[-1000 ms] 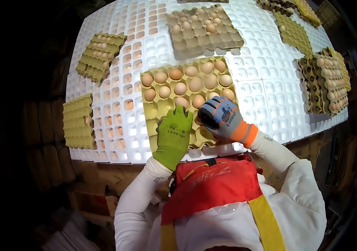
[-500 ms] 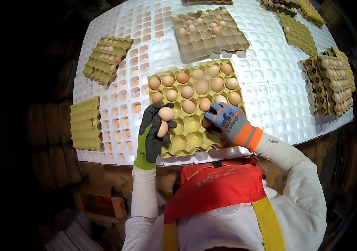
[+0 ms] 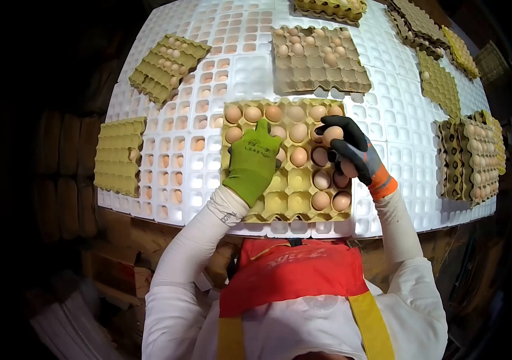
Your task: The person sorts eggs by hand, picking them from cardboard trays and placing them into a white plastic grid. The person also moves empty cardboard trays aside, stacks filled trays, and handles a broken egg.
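Observation:
In front of me lies a yellow-green egg tray (image 3: 276, 201), its far rows and right-hand columns holding brown eggs and several cups near the front left bare. My left hand (image 3: 252, 161), in a green glove, reaches palm down over the tray's left side. Its fingers bend down among the cups, and whatever they hold is hidden; an egg (image 3: 280, 155) shows beside them. Over the right edge, my right hand (image 3: 356, 149), in a grey-and-orange glove with black palm, is turned up. It grips one egg (image 3: 332, 135) at the fingertips and another egg (image 3: 348, 168) lower down.
White moulded trays (image 3: 256, 72) cover the table, with eggs in many left-hand pockets. Beyond my tray sits a grey-brown egg tray (image 3: 322, 75), partly filled. Yellowish trays (image 3: 119, 157) lie at left, and stacked trays of eggs (image 3: 475, 159) stand at right.
My left hand has turned over from holding two eggs to reaching down into the tray. My right hand has lifted out and turned up, now with two eggs. More eggs show at the tray's right front.

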`<action>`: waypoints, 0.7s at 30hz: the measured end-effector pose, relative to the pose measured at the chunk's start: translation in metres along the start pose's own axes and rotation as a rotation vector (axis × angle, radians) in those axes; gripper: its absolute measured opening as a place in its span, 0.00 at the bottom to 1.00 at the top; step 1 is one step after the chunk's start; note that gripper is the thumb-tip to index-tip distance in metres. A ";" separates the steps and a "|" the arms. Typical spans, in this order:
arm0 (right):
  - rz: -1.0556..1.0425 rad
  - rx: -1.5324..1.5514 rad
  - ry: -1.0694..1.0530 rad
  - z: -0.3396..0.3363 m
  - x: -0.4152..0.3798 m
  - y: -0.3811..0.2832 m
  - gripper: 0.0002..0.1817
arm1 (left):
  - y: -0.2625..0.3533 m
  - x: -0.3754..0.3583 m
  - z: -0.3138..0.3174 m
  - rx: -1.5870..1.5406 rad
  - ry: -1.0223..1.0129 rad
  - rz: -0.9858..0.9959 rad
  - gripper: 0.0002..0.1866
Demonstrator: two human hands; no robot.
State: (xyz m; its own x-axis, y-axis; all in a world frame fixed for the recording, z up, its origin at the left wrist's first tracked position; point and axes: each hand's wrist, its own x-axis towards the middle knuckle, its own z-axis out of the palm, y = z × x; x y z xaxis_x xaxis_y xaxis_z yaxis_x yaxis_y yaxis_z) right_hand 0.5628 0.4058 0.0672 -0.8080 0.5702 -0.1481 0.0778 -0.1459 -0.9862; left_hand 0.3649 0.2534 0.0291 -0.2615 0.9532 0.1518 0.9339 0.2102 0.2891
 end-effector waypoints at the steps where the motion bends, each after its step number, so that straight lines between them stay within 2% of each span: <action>1: -0.025 -0.099 -0.064 -0.004 0.009 0.013 0.21 | -0.002 -0.002 -0.004 -0.083 0.020 -0.025 0.17; 4: -0.260 -1.150 -0.131 0.021 0.018 0.007 0.17 | -0.005 -0.007 -0.019 -0.370 0.093 -0.088 0.17; 5: -0.140 -1.520 -0.172 0.040 0.024 0.007 0.17 | -0.012 -0.010 -0.015 -0.480 0.136 -0.118 0.18; 6: -0.304 -1.711 -0.066 0.041 0.032 0.044 0.18 | -0.023 -0.019 -0.014 -0.572 0.190 -0.167 0.18; 7: -0.337 -1.682 -0.086 0.043 0.033 0.047 0.18 | -0.032 -0.027 -0.009 -0.711 0.290 -0.147 0.20; 8: -0.369 -1.653 -0.119 0.046 0.035 0.045 0.19 | -0.036 -0.036 -0.013 -0.819 0.312 -0.193 0.21; 10: -0.302 -1.645 -0.295 0.053 0.037 0.014 0.18 | -0.041 -0.061 -0.031 -1.049 0.291 -0.317 0.20; 12: -0.153 -1.351 -0.319 0.035 0.046 0.001 0.20 | -0.063 -0.106 -0.028 -1.175 0.335 -0.422 0.19; 13: -0.050 -1.148 -0.355 0.031 0.052 -0.014 0.22 | -0.078 -0.130 -0.021 -1.179 0.505 -0.448 0.20; 14: 0.059 -0.947 -0.383 0.028 0.058 -0.024 0.24 | -0.103 -0.159 -0.014 -0.979 0.487 -0.437 0.19; 15: 0.093 -0.713 -0.387 0.026 0.062 -0.018 0.24 | -0.121 -0.181 -0.023 -0.784 0.463 -0.521 0.18; 16: 0.066 -0.696 -0.442 0.043 0.068 -0.022 0.25 | -0.138 -0.203 -0.030 -0.592 0.429 -0.596 0.17; 18: 0.013 -0.658 -0.534 0.104 0.076 -0.032 0.25 | -0.174 -0.263 0.000 -0.378 0.348 -0.750 0.19; 20: -0.297 -0.825 -0.530 0.158 0.088 -0.004 0.24 | -0.182 -0.280 0.009 -0.175 0.305 -0.830 0.18; 21: -0.413 -0.943 -0.601 0.193 0.099 0.005 0.23 | -0.182 -0.283 0.012 -0.068 0.254 -0.807 0.18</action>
State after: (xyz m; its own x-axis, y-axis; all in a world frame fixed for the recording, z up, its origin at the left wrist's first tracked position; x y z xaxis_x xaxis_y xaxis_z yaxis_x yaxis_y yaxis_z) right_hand 0.3705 0.3055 0.0620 -0.9974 -0.0724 0.0031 -0.0568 0.7548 -0.6534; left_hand 0.2716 -0.0518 -0.0780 -0.8958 0.4371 0.0801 0.4230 0.7837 0.4549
